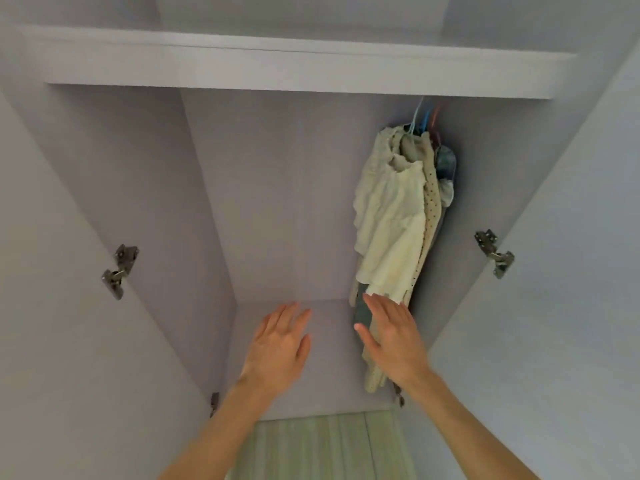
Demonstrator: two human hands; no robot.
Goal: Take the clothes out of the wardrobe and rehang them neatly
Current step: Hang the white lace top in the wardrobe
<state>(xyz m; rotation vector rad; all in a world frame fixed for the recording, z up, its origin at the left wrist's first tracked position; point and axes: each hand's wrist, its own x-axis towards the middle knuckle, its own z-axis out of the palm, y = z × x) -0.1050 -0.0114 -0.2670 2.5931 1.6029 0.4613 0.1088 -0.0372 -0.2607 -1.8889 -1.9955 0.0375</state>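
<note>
Both bare forearms reach forward and up into the open wardrobe (263, 188), palms turned away from the camera. The left hand (278, 344) is spread flat with its fingers straight and close together, held in the air over the wardrobe floor and gripping nothing. The right hand (393, 336) is likewise flat, fingers straight and thumb out to its left side; it lies against or just in front of the bottom of the clothes (393, 216), and whether it truly touches the fabric cannot be told. The two hands are apart, with a clear gap of wardrobe floor between them.

The clothes hang bunched together straight above the right hand, against the right side wall: a cream top in front, a dotted beige piece behind it, and something blue-grey at the back. Their hangers (424, 117), pale blue, blue and reddish, hook up under the shelf (242, 64) well above both hands. Door hinges (119, 270) sit out to either side.
</note>
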